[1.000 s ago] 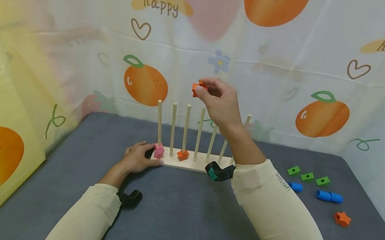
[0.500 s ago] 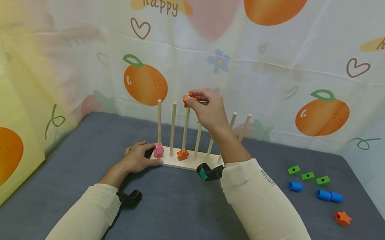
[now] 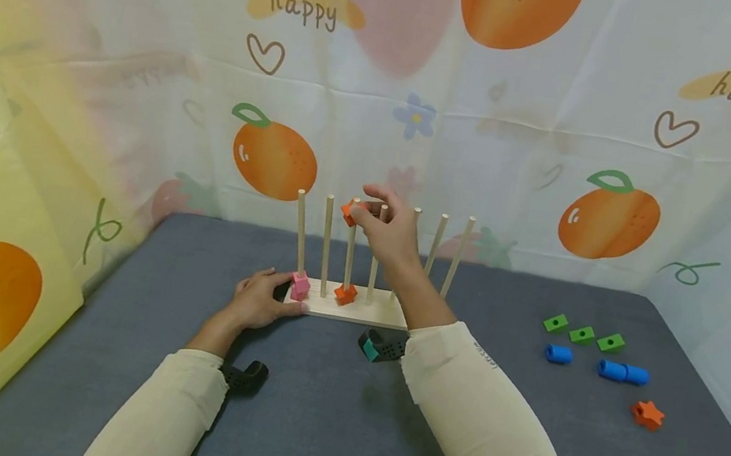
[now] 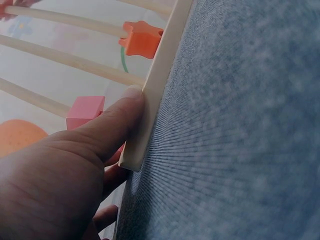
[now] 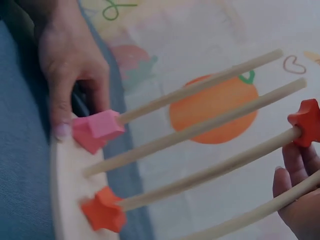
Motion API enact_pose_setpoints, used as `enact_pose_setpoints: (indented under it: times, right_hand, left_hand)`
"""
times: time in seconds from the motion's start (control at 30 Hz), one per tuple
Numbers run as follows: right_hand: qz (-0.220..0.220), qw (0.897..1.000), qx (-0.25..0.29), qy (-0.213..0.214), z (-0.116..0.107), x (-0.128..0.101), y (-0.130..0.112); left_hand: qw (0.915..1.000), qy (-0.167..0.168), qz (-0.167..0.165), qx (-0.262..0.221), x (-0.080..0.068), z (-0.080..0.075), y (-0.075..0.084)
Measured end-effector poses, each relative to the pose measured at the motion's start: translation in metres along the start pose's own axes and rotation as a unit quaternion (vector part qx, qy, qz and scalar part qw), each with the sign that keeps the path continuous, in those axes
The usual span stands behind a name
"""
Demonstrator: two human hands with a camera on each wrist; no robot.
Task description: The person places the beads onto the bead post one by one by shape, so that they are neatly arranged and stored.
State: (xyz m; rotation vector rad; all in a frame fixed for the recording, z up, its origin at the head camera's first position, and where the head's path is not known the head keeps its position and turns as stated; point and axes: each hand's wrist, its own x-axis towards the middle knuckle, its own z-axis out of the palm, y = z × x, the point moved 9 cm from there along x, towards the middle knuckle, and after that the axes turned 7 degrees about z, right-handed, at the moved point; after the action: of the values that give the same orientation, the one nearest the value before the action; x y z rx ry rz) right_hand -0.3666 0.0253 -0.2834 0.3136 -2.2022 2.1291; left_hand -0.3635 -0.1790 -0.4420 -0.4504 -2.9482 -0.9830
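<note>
Fingers (image 3: 371, 195) pinch orange star (image 3: 350, 212) atop peg; green blocks (image 3: 581, 334), blue cylinders (image 3: 623, 372) lie right

A peg rack (image 3: 353, 307) is standing mid-tabletop (image 3: 319, 428) with two beads sitting at its base. Left hand (image 3: 257, 300) is resting against its left end; right hand (image 3: 393, 232) is sitting at the third peg's top. Loose pieces (image 3: 603, 361) are lying far right.

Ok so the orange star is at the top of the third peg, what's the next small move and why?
Probably let the orange star slide down: the right hand pinches it threaded on the peg tip, another star sits at that peg's bottom, and the left hand steadies the base.
</note>
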Motion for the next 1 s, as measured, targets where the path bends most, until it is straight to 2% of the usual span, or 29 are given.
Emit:
enact_pose_setpoints:
  times: [0.2,0.4,0.57,1.0]
  right_hand:
    - [0.001,0.999,0.034,0.008,0.001,-0.003,0.025]
    - [0.005,0.999,0.033,0.009,0.001,-0.006,0.044]
    - [0.021,0.999,0.025,0.012,0.001,-0.008,0.062]
    - [0.063,0.998,0.025,0.015,0.005,-0.015,0.108]
  left_hand:
    - [1.0,0.003,0.009,0.002,0.001,0.001,0.0]
    - [0.9999,0.0,0.009,0.005,0.002,0.001,-0.001]
    - [1.0,-0.001,0.001,0.0,0.003,0.001,0.0]
    - [0.9999,-0.006,0.009,0.004,0.003,0.0,0.001]
